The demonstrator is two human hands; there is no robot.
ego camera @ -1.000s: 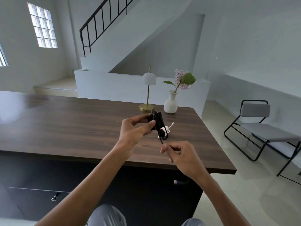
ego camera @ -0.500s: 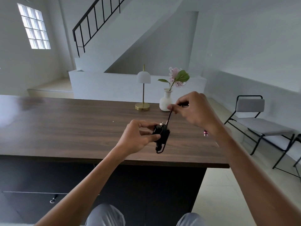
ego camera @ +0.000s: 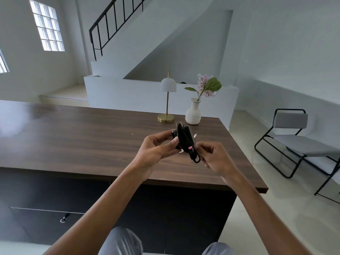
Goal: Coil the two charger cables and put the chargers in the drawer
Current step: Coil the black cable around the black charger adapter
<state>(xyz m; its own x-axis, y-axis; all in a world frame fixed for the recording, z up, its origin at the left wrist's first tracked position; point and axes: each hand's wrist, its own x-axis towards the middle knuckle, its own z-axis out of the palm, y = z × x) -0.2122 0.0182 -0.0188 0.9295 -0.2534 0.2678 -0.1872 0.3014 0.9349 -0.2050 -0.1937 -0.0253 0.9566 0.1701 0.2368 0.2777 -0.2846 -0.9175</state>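
Note:
A black charger (ego camera: 184, 137) with its black cable wound around it is held above the wooden table (ego camera: 82, 137). My left hand (ego camera: 156, 148) grips the charger body from the left. My right hand (ego camera: 215, 155) pinches the cable's end (ego camera: 194, 155), where a small pink-tipped plug and a short loop hang below the charger. A white charger lies mostly hidden behind the black one; only bits of its white cable (ego camera: 195, 135) show. A drawer front (ego camera: 46, 218) with a small metal pull sits in the dark cabinet at lower left, closed.
A brass lamp (ego camera: 166, 100) with a white shade and a white vase (ego camera: 193, 113) with a pink flower stand at the table's far edge. A grey metal-framed chair (ego camera: 298, 140) is to the right on the floor. My knees show at the bottom.
My right hand came down from above the charger, bringing the cable end round to its lower right. The loose cable is now wound on the charger. The view shifted slightly.

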